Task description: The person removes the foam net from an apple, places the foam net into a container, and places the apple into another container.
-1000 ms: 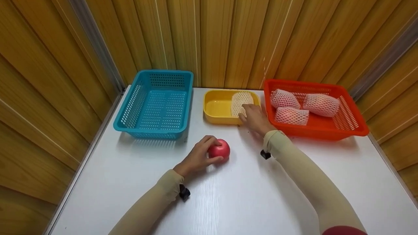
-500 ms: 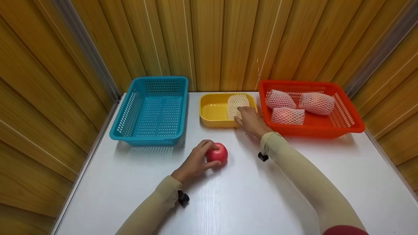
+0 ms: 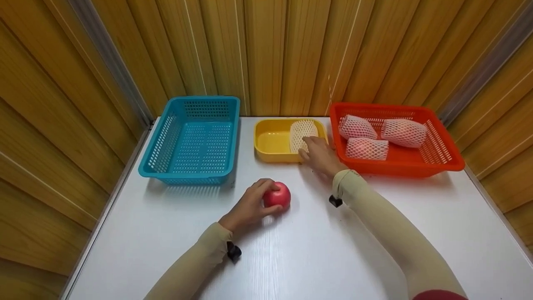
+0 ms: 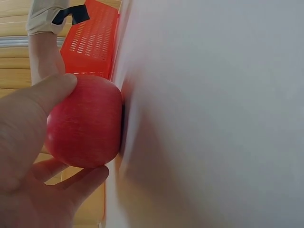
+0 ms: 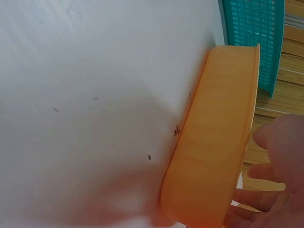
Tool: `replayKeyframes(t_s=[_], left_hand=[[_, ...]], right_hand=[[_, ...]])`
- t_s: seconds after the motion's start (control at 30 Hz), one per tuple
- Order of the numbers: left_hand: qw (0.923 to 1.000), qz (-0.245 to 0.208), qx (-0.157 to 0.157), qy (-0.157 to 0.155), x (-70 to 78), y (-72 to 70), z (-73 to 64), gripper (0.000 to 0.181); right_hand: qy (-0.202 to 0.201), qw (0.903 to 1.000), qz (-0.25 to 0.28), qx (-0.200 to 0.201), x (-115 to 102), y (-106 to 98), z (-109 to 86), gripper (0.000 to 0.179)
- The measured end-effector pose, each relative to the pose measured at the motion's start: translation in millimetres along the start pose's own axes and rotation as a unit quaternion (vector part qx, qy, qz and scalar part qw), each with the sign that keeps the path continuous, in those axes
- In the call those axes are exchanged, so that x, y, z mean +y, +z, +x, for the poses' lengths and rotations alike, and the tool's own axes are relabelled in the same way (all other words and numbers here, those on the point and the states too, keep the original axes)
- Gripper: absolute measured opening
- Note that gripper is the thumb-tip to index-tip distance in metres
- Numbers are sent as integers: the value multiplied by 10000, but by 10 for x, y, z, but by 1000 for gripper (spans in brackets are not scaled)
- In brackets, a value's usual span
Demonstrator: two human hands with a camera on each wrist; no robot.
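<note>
A red apple rests on the white table, and my left hand grips it from the left. In the left wrist view, thumb and fingers curve around opposite sides of the apple. My right hand reaches over the front right rim of a yellow plastic box. Its fingertips are at a white foam fruit net inside. From the right wrist, the hand shows thumb and fingers spread apart past the box wall, which hides most of the net.
A blue perforated basket stands at the back left. At the back right is a red basket with several net-wrapped fruits, touching or nearly touching the yellow box. Wood-panelled walls enclose the table.
The head view has shifted slightly. Both hands keep almost the same places, the left on the apple and the right at the foam net.
</note>
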State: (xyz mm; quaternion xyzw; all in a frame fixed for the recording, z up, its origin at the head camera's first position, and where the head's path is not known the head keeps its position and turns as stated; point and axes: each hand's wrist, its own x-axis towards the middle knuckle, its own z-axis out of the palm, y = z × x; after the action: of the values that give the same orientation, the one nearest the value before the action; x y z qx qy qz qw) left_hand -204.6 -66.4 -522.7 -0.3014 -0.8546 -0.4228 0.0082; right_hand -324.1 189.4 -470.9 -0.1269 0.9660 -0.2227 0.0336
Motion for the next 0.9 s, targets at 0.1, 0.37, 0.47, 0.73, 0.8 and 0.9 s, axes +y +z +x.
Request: replayKeyframes(t_s=[0.1,0.37,0.47,0.73,0.8,0.9], left_hand=[[10000,61,-35,-22,12,16,9,51],[9998,173,-3,30,37,26,37,54],[9997,205,28,160,32,10,43,53],[9976,366,234,548,51,-96,85,55],[9971,378,274,606,71,-142,96,56],[9966,390,373,623,98,-217,95,59]], right_hand=[[-3,10000,-49,3,3,-4,-5,58],[-101,9999,-99,-4,6,2,-32,59],[-189,9998,-73,2,7,6,-51,58],[-446,9989,-141,97,19,-3,-121,60],[-525,9983,-206,155,24,-6,-139,63],[-608,9974,-331,198,22,12,-148,65]])
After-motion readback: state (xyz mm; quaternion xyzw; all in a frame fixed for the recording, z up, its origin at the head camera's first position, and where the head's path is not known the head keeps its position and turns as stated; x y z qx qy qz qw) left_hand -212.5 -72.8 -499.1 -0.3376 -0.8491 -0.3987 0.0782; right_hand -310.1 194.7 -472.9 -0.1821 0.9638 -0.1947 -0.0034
